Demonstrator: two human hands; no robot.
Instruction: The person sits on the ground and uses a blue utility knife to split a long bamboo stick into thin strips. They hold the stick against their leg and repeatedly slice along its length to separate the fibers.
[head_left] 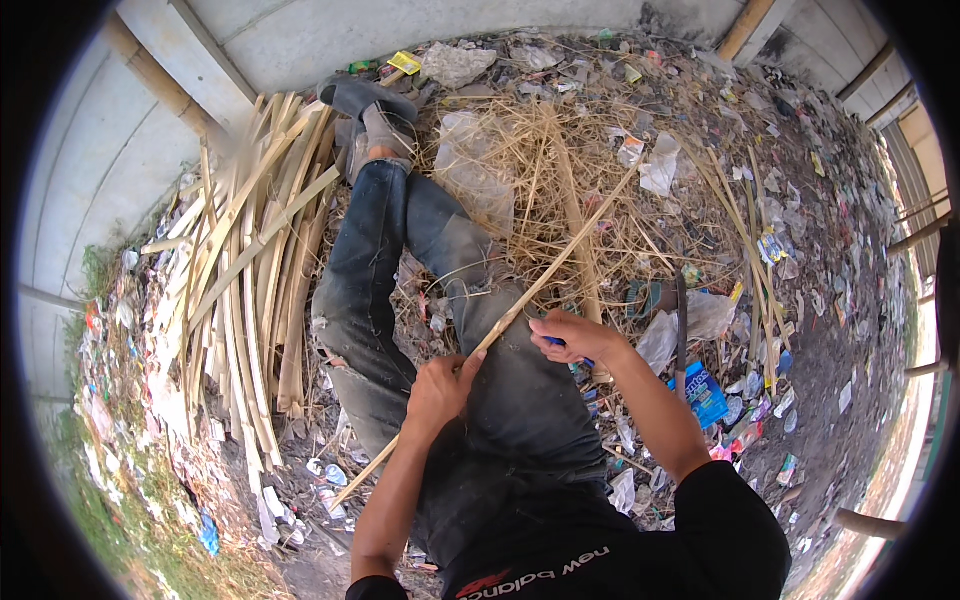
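A long, narrow bamboo strip runs slantwise over my thigh, from beside my left forearm up to the shavings beyond my legs. My left hand is closed round it, thumb along its upper side. Just right of the strip, my right hand is wrapped round a tool with a blue handle. Its working end is too small to make out. A few thin curled shavings lie on my jeans near the knee.
Many split bamboo slats are piled at left against a concrete wall. Ahead lies a heap of straw-coloured shavings. A dark upright bar and a blue packet are right of my arm. Litter covers the ground.
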